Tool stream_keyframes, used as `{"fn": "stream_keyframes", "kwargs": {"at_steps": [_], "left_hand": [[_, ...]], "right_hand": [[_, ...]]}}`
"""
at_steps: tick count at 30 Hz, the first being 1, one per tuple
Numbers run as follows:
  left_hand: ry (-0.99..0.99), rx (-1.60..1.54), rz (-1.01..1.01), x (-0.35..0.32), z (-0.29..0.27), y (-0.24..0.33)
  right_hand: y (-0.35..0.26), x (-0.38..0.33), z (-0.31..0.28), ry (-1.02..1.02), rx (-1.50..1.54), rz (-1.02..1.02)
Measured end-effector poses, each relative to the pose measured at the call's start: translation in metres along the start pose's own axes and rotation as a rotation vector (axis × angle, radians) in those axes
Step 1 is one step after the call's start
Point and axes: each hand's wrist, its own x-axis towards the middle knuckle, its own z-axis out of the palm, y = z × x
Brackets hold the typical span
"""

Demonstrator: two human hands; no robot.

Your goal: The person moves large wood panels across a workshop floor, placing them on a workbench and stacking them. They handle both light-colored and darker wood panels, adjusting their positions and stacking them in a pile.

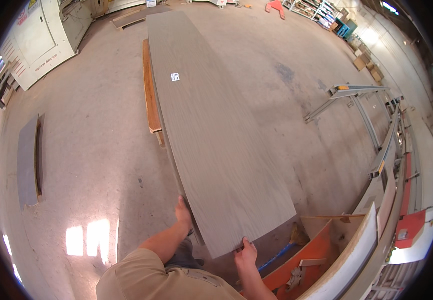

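Right hand (pixel 246 254) pinches the near end edge of the long grey panel (pixel 211 130); left hand (pixel 183 212) clasps its left edge, slightly farther ahead. The panel's long axis runs straight away from both hands, over orange boards (pixel 150 92).

The long grey wood-grain board (pixel 211 135) covers most of what carries it: only an orange-brown edge of the stack (pixel 149 92) beneath shows along its left side, and how many sheets lie there cannot be told. The left hand (pixel 183 212) has its fingers tucked under the board's near left edge, out of sight, so its grip cannot be judged. The right hand (pixel 246 254) shows fingertips on the near end; its palm is hidden. A small white label (pixel 175 76) on the board is too small to read. The broom (pixel 289 240) is partly hidden behind the board's near corner.
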Motion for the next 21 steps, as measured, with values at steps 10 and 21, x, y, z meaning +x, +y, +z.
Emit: {"fn": "stream_keyframes", "kwargs": {"at_steps": [10, 21], "left_hand": [[-0.264, -0.281, -0.162, -0.050, -0.015, 0.025], [-0.179, 0.034, 0.055, -0.056, -0.004, 0.007]], "right_hand": [[-0.077, -0.038, -0.016, -0.267, -0.675, 0.057], [-0.253, 0.203, -0.020, 0.070, -1.398, -0.742]]}}
